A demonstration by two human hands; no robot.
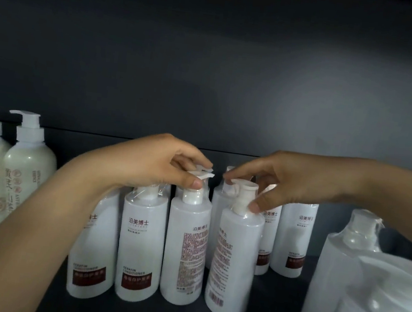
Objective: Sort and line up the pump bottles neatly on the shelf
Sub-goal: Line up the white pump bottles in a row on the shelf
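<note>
Now the left hand (162, 166) pinches the pump of the upright bottle (185, 252), the right hand (289, 184) that of the leaning bottle (231, 268) at its 3 o'clock

A dark grey back panel (210, 65) is filling the view from 9 through 12 to 3 o'clock. A soft light patch (322, 110) is showing toward 2 o'clock. A thin horizontal seam (93, 132) is running at 9 o'clock.

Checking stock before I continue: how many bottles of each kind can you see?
Slim white keratin conditioner bottles: 7
Cream round-shouldered pump bottles: 2
Large plastic-wrapped white bottles: 2
Total: 11 in view; others may hide behind.
</note>
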